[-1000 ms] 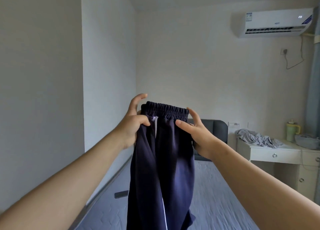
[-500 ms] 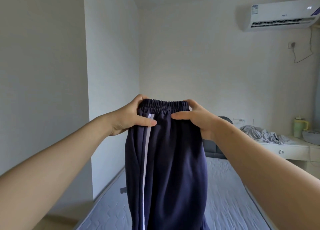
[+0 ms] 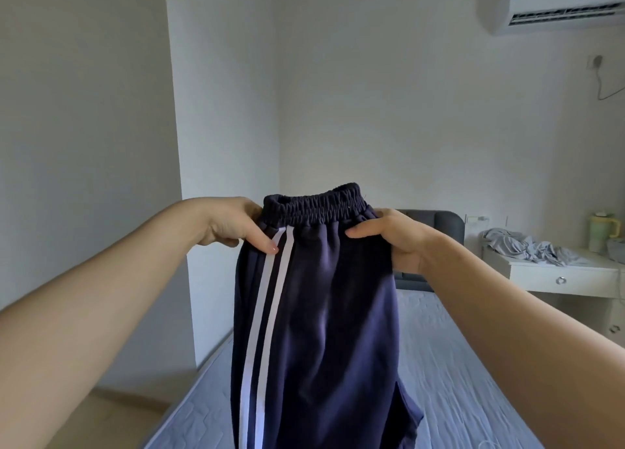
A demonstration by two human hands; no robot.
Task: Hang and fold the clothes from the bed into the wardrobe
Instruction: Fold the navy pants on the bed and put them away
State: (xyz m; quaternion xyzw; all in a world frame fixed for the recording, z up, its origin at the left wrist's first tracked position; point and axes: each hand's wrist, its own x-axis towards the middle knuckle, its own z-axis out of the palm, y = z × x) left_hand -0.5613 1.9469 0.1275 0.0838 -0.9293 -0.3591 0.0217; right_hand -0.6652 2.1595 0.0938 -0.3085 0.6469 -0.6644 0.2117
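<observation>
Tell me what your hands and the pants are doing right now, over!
Left hand and right hand both pinching pants at the top. Pants hang over bed. Nothing in the way.

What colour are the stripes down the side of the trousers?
White: two parallel stripes on the dark navy trousers, clearest in the head view.

The head-worn camera is looking forward, slightly downward, along the bed point(image 3: 456, 364) toward the far wall point(image 3: 372, 110). It is framing the left hand point(image 3: 233, 223) and right hand point(image 3: 395, 242) nearby.
</observation>
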